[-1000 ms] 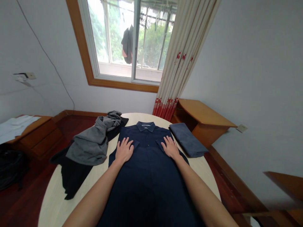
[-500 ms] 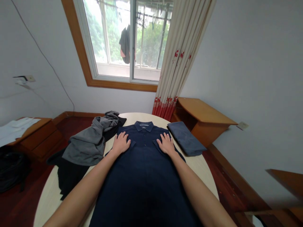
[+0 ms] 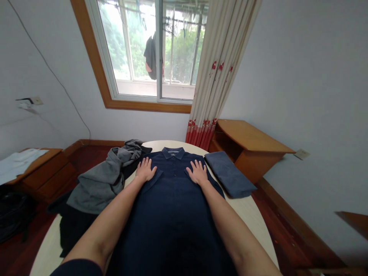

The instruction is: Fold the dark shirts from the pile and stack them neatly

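A dark navy polo shirt (image 3: 173, 199) lies front up on the round table, its collar (image 3: 173, 153) at the far side and its sleeves folded inward over the chest. My left hand (image 3: 145, 170) rests flat on the shirt's left shoulder and sleeve, fingers spread. On the opposite sleeve lies my right hand (image 3: 197, 172), palm down, its fingers also apart. The shirt's lower part runs toward me and fades into dark at the bottom of the view, so its hem cannot be made out.
A folded blue-grey garment (image 3: 228, 173) lies right of the shirt on the pale table (image 3: 253, 218). Crumpled grey and black clothes (image 3: 99, 184) heap on the left, hanging over the edge. A wooden desk (image 3: 253, 138) stands beyond at right, a drawer cabinet (image 3: 43, 172) at left.
My right hand has shifted slightly inward and up across the sleeve. My left hand stays near the same shoulder. The view has tilted and moved a little; the shirt lies as before.
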Demonstrator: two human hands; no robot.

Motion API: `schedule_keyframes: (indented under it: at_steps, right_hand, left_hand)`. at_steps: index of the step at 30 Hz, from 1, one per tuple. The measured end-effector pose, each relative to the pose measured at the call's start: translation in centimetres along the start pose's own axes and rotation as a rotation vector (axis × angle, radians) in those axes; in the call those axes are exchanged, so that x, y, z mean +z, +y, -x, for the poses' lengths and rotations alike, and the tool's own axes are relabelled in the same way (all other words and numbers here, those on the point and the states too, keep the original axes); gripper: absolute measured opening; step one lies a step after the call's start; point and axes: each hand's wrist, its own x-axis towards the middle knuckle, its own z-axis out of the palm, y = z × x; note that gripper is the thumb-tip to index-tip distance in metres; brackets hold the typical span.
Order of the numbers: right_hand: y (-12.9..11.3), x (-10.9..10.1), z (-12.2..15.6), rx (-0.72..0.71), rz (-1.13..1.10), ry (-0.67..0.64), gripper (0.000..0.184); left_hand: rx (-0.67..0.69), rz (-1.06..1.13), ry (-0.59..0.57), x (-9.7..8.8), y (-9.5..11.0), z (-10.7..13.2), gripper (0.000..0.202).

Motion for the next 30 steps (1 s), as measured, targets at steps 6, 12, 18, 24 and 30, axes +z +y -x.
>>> schedule_keyframes:
  at_steps: [6,12,18,24,30]
  right_hand:
    - [-4.8,-0.6,6.0,-0.212,-0.053,0.179,0.061]
    - [-5.0,1.4,15.7,-0.376,-0.152,0.057,0.058]
    - [0.2,0.0,18.3,-0.15,-0.1,0.056,0.052]
    - [-2.8,-0.1,20.9,-0.339,-0.142,0.016,0.054]
    - [-2.9,0.5,22.4,-0.288,-0.133,0.017,0.054]
  left_hand:
    - [0.171,0.043,0.175,-0.3,5.3,6.5,0.064]
    - [0.364,0.087,0.123,2.7,4.7,16.5,0.06]
    - [0.236,0.032,0.082,1.6,-0.1,19.8,0.062]
    - [0.431,0.094,0.082,1.8,3.8,24.5,0.063]
    - [0.48,0.1,0.044,1.2,2.9,25.5,0.062]
